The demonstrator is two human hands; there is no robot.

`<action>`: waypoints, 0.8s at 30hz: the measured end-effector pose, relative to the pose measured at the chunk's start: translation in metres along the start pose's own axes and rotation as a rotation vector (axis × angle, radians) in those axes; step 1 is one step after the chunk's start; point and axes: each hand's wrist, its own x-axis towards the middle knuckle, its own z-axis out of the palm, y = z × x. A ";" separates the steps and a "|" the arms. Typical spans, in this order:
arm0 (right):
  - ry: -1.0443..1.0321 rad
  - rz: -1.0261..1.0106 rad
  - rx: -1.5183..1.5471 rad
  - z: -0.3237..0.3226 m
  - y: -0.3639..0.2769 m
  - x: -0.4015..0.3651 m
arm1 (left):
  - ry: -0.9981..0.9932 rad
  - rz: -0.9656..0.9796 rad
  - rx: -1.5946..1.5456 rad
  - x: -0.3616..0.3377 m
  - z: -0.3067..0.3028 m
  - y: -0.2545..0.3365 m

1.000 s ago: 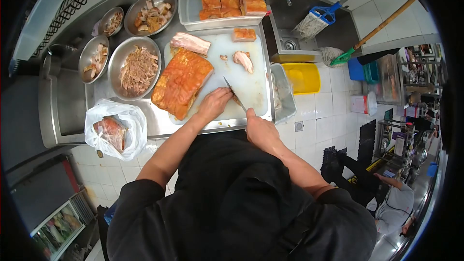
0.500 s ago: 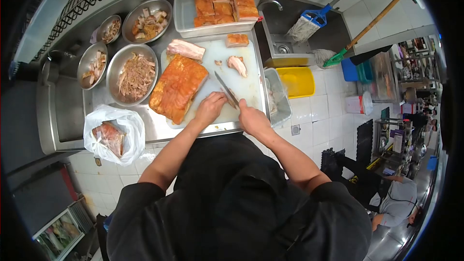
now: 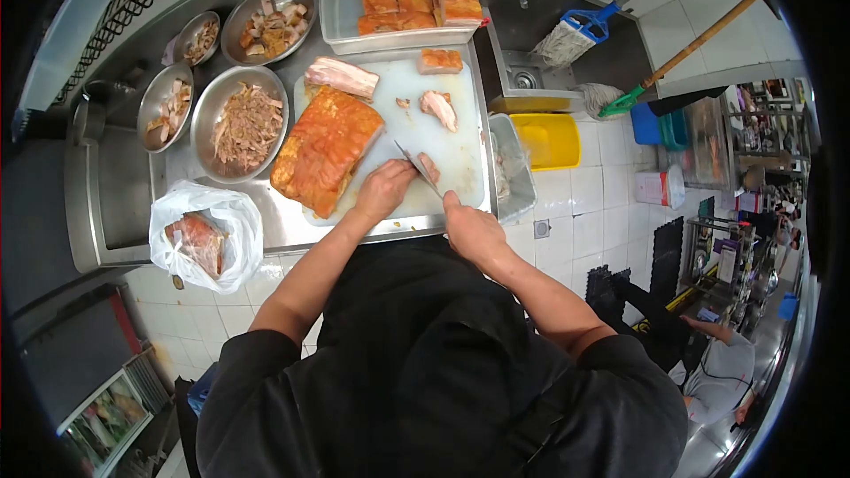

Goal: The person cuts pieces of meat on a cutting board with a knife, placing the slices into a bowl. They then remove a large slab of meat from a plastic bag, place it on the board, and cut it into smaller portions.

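Note:
My right hand (image 3: 474, 230) is wrapped round the handle of a knife (image 3: 413, 161), whose blade slants up and left over the white cutting board (image 3: 398, 71). At the blade, a small piece of meat (image 3: 430, 168) sits under the fingertips of my left hand (image 3: 387, 188), whose fingers are curled together. Just beyond my left hand lies a large slab of roast pork (image 3: 326, 150) with crisp orange skin. Farther up the board are a pale pork strip (image 3: 343, 77), a skin-on chunk (image 3: 440, 60), a cut pork piece (image 3: 438, 111) and a tiny scrap (image 3: 403, 103).
Several steel bowls of meat, including one of shredded meat (image 3: 239, 128), stand left of the board. A plastic tub (image 3: 341, 26) holds pork blocks at the back. A bagged piece (image 3: 208, 235) sits front left. On the right are a sink (image 3: 527, 80), a yellow tub (image 3: 547, 142) and mops.
The knife and my right hand have shifted slightly, and the small meat piece shows more beside the blade. My left hand stays at the blade. The whole view has moved a little.

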 end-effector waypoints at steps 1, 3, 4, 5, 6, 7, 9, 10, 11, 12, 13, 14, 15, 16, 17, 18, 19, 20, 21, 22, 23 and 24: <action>0.006 -0.008 -0.021 0.000 0.001 0.000 | 0.001 0.004 0.002 0.000 0.001 0.000; 0.008 -0.017 -0.040 0.000 0.003 0.002 | 0.010 -0.003 0.008 -0.001 0.003 0.001; 0.002 -0.028 -0.043 0.001 0.005 0.005 | 0.019 -0.006 0.014 -0.001 0.002 0.002; -0.004 -0.038 -0.046 0.002 0.006 0.006 | 0.017 -0.007 0.013 -0.001 0.002 0.002; -0.005 -0.038 -0.046 0.004 0.009 0.008 | 0.014 -0.007 0.013 -0.001 0.002 0.002; -0.003 -0.043 -0.053 0.006 0.011 0.010 | 0.012 -0.007 0.011 0.000 0.002 0.003; 0.001 -0.051 -0.066 0.006 0.013 0.010 | 0.019 -0.011 0.007 -0.002 0.003 0.004; -0.009 -0.035 -0.064 0.005 0.012 0.011 | 0.023 -0.014 0.008 -0.001 0.003 0.003; -0.023 -0.019 -0.060 0.005 0.009 0.012 | 0.026 -0.017 0.011 -0.001 0.003 0.001; -0.024 -0.021 -0.062 0.017 0.013 0.018 | 0.019 -0.025 0.005 -0.001 0.002 0.002; 0.024 -0.042 -0.009 0.039 0.022 0.028 | 0.007 -0.026 -0.005 -0.001 0.002 0.004; 0.083 -0.065 0.036 0.048 0.029 0.035 | 0.014 -0.016 -0.005 0.003 0.003 0.005; 0.100 -0.071 0.031 0.036 0.030 0.041 | 0.019 -0.010 0.005 0.007 0.003 0.002; 0.054 -0.075 0.035 0.031 0.029 0.038 | 0.000 -0.008 0.004 0.002 0.002 0.004; 0.020 -0.090 0.032 0.021 0.028 0.039 | 0.001 0.007 0.011 0.002 0.001 0.005; 0.029 -0.083 0.082 0.015 0.031 0.038 | -0.010 -0.047 -0.034 0.003 0.000 0.007; 0.033 -0.084 0.089 0.013 0.035 0.031 | -0.032 -0.110 -0.082 -0.002 0.000 0.014; 0.114 -0.087 0.165 0.012 0.041 0.024 | -0.039 -0.104 -0.079 -0.005 0.000 0.019; 0.198 -0.091 0.239 0.009 0.047 0.020 | -0.015 -0.128 -0.059 -0.004 0.000 0.024; 0.206 -0.089 0.245 0.007 0.052 0.018 | 0.010 -0.151 -0.041 -0.002 0.000 0.027; 0.244 -0.062 0.256 0.006 0.058 0.015 | 0.005 -0.145 -0.042 0.001 0.001 0.029; 0.281 -0.034 0.266 0.006 0.064 0.012 | -0.024 -0.092 0.011 0.001 0.003 0.032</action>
